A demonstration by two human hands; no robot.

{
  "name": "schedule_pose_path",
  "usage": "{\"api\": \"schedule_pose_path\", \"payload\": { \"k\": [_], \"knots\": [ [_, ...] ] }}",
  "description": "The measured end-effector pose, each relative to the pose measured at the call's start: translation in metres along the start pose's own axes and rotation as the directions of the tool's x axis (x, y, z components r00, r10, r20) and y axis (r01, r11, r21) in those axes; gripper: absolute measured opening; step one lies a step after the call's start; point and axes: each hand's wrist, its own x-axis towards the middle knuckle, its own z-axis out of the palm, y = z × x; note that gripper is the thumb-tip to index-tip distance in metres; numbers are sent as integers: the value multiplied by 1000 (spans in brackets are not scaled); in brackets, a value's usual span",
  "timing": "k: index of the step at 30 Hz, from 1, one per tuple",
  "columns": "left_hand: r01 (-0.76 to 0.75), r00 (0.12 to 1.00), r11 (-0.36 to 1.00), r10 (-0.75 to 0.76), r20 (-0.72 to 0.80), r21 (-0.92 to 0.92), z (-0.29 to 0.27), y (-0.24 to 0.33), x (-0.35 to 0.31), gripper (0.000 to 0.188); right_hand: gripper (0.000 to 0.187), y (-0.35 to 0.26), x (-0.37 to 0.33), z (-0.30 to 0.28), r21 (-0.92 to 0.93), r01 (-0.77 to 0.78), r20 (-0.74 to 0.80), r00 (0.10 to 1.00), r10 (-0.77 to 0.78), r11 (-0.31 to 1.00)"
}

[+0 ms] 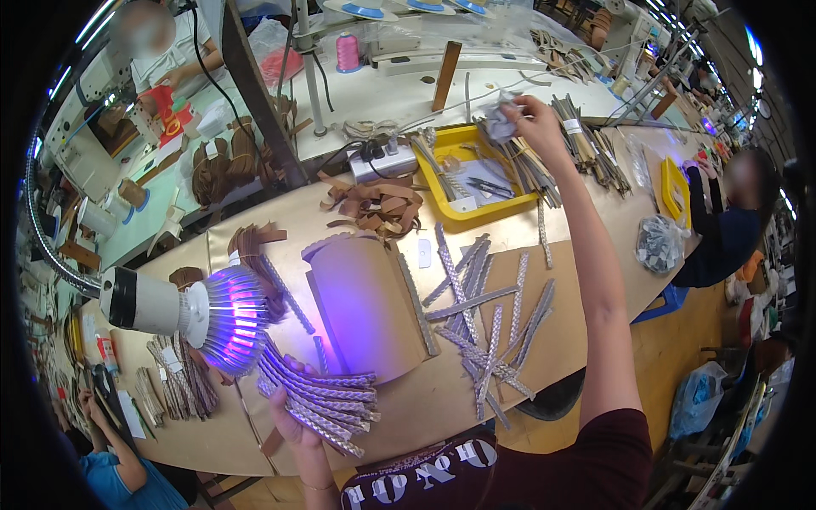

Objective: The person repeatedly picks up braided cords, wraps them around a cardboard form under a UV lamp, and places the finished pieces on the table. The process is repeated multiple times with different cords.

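Note:
My left hand (295, 423) is closed round a fanned bundle of braided grey straps (327, 399), close beneath a lamp with a ribbed metal head (228, 319) that glows purple. Out at the far side of the table, my right hand (537, 126) pinches a crumpled pale grey cloth or sheet (501, 121); which it is I cannot tell. That hand is above the back edge of a yellow tray (489, 214) with tools and strips in it. Between my arms lie a curved tan board (374, 314), lit purple, and a loose pile of braided straps (489, 314).
Brown strips (378, 204) lie heaped beside a white power strip (387, 163). More strap bundles (586, 144) are at the back right, near a plastic bag of small parts (660, 245). An upright post (316, 76) stands behind the table. Co-workers sit at left and right.

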Motion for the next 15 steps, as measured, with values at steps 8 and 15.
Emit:
{"api": "schedule_pose_path", "payload": {
  "k": [8, 15],
  "knots": [
    [23, 1000, 1000, -23, -1, -19, -2, -3, -1, 51, 40, 25, -33, 23, -508, 166, 405, 912, 64, 845],
    [36, 999, 998, -36, -6, -47, -3, -5, -2, 49, 39, 45, -64, 46, -466, 147, 590, 786, 183, 872]
  ]
}}
